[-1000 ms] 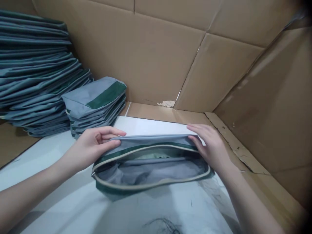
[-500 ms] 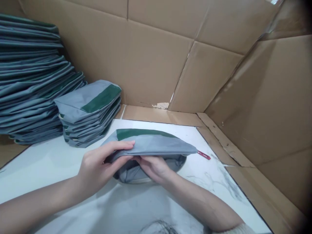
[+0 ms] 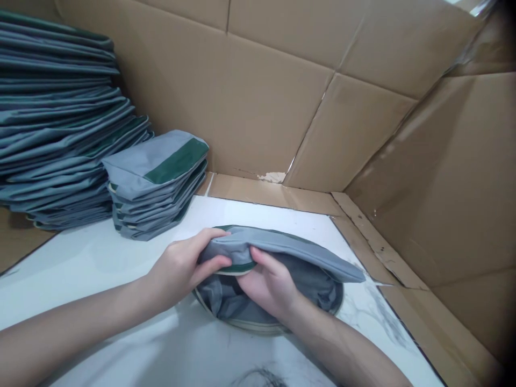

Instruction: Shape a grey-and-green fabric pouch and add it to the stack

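Since before, pouch [image 3: 282, 252] tilts down-right; my left hand [image 3: 183, 266] pinches its edge, right hand [image 3: 268, 285] reaches inside the opening, spreading lining.

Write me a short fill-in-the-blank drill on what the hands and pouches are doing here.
1. Both hands grip one grey and ____ pouch.
2. The left hand pinches the pouch's ____ end.
3. The right hand reaches ____ the open pouch.
4. The small pouch stack sits on the ____ tabletop.

Missing words: green; left; inside; white
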`<state>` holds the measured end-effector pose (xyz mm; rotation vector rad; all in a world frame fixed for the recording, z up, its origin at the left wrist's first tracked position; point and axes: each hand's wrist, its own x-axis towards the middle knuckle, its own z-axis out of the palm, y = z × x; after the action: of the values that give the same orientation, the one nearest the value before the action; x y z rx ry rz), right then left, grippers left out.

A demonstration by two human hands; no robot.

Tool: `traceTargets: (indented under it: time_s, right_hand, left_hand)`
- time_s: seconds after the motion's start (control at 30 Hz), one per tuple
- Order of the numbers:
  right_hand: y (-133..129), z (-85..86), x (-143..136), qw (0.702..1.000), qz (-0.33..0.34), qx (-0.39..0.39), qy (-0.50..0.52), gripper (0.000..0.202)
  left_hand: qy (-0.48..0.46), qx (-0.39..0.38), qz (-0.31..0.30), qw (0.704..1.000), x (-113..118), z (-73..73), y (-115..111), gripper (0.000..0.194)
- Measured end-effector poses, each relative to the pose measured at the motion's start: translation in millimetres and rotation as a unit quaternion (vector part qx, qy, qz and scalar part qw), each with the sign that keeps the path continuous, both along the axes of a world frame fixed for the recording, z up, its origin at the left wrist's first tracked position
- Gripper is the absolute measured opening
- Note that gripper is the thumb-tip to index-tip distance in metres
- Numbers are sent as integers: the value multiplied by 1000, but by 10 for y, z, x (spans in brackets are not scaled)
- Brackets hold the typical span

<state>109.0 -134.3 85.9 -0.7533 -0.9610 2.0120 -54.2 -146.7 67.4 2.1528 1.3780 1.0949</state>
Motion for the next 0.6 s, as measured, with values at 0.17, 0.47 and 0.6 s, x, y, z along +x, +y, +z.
traceTargets:
  time_s: [0.17, 0.47, 0.6]
  right_hand:
    - [23, 15, 32, 998, 8, -60, 15, 26]
    - [77, -158, 30, 998, -36, -43, -30, 30]
    - [-98, -17, 494, 959, 131, 75, -239, 40]
  left_hand:
    - [-13, -76, -12, 997, 9, 79, 11, 25]
    - [-14, -11, 0, 1000, -66, -35, 58, 31]
    - [9, -19, 11, 1000, -178, -37, 62, 23]
